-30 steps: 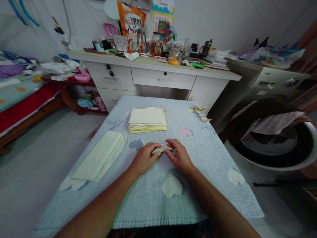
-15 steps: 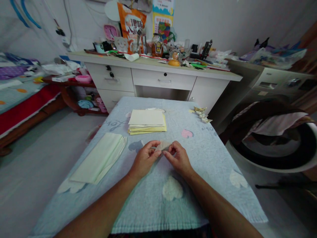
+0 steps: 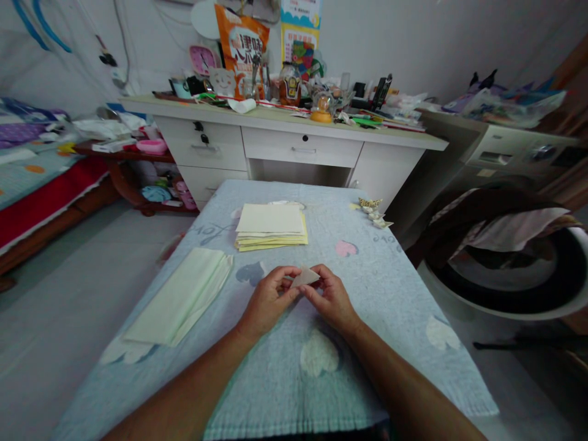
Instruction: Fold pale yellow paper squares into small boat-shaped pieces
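Between my two hands is a small piece of pale folded paper [image 3: 305, 277], roughly a triangle. My left hand [image 3: 272, 299] pinches its left end between thumb and fingers. On the other side my right hand [image 3: 331, 298] grips the right end, its thumb at the lower edge. Beyond the hands lies a stack of cream and yellow paper sheets [image 3: 271, 219]. To the left rests a pale green folded bundle of paper [image 3: 179, 297]. Several small folded paper pieces [image 3: 374, 211] sit near the far right edge, one of them patterned.
A light blue cloth with heart prints [image 3: 381, 343] covers the table. Behind stands a white desk [image 3: 303, 150] crowded with a jar, a clock and an orange bag. A washing machine [image 3: 509, 159] with its door open and laundry in it is at the right. A bed [image 3: 50, 177] is at the left.
Both hands have shifted slightly, and the folded paper has turned so that more of its triangular face shows. The view has moved a little; the other things have stayed in place.
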Motion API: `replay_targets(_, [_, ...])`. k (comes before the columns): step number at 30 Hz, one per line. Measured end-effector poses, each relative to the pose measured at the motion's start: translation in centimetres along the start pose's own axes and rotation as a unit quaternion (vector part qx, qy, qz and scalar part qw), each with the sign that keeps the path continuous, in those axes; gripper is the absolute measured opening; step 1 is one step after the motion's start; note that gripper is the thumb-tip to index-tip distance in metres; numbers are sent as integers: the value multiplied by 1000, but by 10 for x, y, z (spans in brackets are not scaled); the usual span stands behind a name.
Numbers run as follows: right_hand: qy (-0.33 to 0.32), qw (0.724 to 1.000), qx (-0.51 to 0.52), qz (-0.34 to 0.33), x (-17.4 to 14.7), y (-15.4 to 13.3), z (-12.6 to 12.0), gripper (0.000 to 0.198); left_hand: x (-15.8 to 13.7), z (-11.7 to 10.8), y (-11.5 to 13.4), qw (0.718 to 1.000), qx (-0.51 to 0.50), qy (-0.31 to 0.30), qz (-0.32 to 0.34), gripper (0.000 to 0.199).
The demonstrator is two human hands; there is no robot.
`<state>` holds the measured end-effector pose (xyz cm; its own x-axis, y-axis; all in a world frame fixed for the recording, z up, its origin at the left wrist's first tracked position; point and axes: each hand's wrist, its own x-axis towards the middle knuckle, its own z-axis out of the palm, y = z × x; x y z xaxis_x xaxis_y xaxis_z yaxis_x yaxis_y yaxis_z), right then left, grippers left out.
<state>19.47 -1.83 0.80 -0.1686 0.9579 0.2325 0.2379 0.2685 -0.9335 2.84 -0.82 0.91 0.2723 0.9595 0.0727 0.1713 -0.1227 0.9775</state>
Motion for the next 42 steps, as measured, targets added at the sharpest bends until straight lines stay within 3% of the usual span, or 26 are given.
replay_targets(16, [8, 999, -9, -38, -1, -4, -2, 8, 0, -3, -8, 997, -71, -24, 22, 30])
replay_targets(24, [-7, 1000, 9, -12, -1, -4, -2, 11, 0, -1, -12, 998, -61, -26, 11, 34])
replay_targets(33, [-15, 1000, 16, -21, -1, -4, -4, 8, 1, -1, -9, 991, -130, -31, -11, 34])
replay_targets(42, [16, 1000, -10, -10, -2, -5, -3, 6, -3, -1, -2, 991, -130, -28, -16, 32])
